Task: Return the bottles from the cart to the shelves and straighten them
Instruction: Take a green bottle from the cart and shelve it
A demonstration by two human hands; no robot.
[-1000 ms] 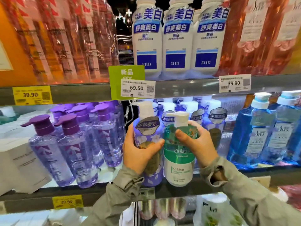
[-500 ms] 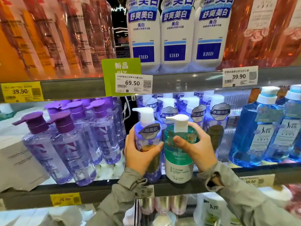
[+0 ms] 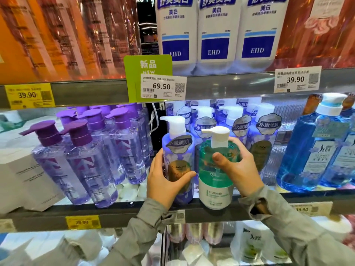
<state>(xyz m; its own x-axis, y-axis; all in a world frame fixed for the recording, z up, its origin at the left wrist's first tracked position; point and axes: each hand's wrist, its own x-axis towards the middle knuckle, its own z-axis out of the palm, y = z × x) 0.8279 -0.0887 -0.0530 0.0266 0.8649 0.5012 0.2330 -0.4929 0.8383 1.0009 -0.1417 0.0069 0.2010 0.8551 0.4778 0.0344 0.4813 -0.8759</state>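
Green bottle [image 3: 215, 181]: translucent teal cylinder with white lower label and white pump, upright at the front lip of the middle shelf [image 3: 115, 213], right hand [image 3: 240, 169] wrapped round its shoulder, thumb across the front. Lavender bottle [image 3: 177, 150]: glossy, floral-printed, white pump, just left of it, left hand [image 3: 165, 181] curled round its body. Clear violet bottles [image 3: 82, 164], purple flat-topped pumps, stand further left

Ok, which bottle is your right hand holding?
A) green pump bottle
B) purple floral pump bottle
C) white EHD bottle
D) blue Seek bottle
A: the right hand grips the green pump bottle at the shelf edge, while the left hand holds the purple floral pump bottle.
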